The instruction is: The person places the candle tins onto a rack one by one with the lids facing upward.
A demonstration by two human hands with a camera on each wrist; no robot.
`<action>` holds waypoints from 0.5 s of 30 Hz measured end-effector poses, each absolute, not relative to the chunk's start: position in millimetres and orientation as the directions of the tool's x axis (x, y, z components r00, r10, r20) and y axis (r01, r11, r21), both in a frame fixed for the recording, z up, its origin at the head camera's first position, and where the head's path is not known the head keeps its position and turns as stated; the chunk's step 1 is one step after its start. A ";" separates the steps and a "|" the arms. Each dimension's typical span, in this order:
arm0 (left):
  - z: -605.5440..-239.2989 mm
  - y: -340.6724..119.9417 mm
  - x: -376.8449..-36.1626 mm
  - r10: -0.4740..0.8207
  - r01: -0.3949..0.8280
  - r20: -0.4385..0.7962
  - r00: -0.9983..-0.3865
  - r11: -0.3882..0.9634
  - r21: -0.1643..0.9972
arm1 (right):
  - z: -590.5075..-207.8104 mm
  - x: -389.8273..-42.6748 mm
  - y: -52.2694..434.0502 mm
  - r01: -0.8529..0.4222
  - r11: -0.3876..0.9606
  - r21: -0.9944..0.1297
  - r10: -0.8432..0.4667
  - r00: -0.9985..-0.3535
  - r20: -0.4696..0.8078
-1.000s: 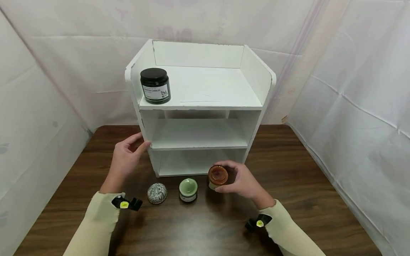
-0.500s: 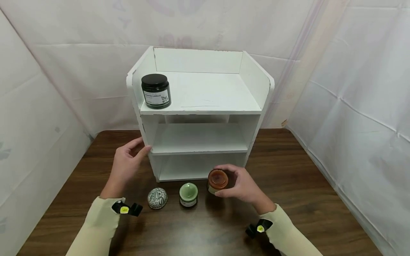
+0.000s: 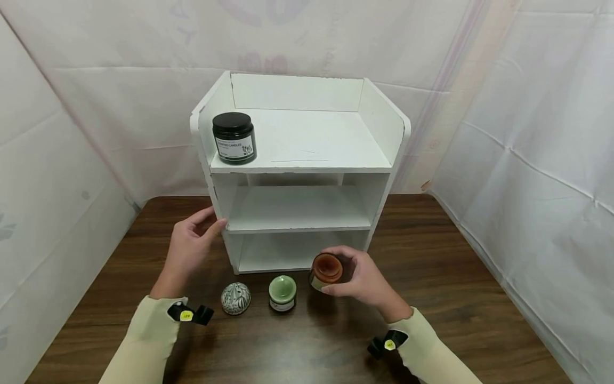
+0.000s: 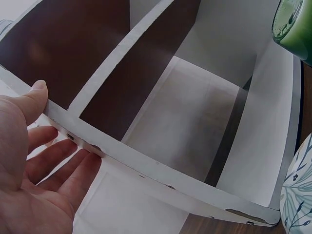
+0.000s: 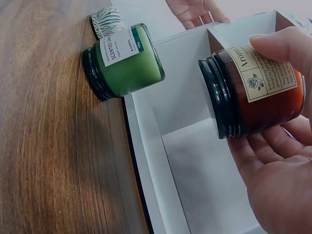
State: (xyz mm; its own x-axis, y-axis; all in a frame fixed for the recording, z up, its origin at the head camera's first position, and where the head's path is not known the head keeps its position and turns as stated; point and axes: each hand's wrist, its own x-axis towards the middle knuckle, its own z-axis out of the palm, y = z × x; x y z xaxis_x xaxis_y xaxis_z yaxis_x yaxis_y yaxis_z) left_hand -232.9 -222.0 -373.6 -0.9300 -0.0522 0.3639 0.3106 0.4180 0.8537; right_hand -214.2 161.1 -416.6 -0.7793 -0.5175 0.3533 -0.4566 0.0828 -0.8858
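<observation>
The right hand [image 3: 364,277] curled round the amber candle jar [image 3: 326,270], lifted just off the counter [image 3: 455,298] before the white shelf unit [image 3: 384,133]. The left hand [image 3: 189,248], fingers spread, steadied the unit's side. Next, seemingly, came raising the jar to a shelf.

Glossy amber glass jar [image 3: 326,268] (paper label), wood-grain table [image 3: 460,288]
</observation>
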 end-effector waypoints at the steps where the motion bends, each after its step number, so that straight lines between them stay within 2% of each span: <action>1: -373.4 -221.8 -232.7 -0.052 0.312 0.366 -0.929 0.418 0.853 | -416.2 -214.0 160.9 -0.458 0.083 -0.885 -0.516 -0.780 0.355; 15: -372.6 -221.4 -231.7 -0.047 0.315 0.367 -0.929 0.420 0.851 | -416.4 -215.6 157.0 -0.470 0.051 -0.881 -0.513 -0.769 0.381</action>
State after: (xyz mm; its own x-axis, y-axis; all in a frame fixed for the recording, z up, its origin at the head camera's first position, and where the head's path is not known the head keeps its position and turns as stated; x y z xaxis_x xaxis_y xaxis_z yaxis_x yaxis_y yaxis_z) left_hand -231.7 -221.4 -372.6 -0.9290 -0.0474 0.3671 0.3150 0.4197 0.8513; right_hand -215.6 157.0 -416.4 -0.7690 -0.5133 0.3810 -0.4704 0.0508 -0.8810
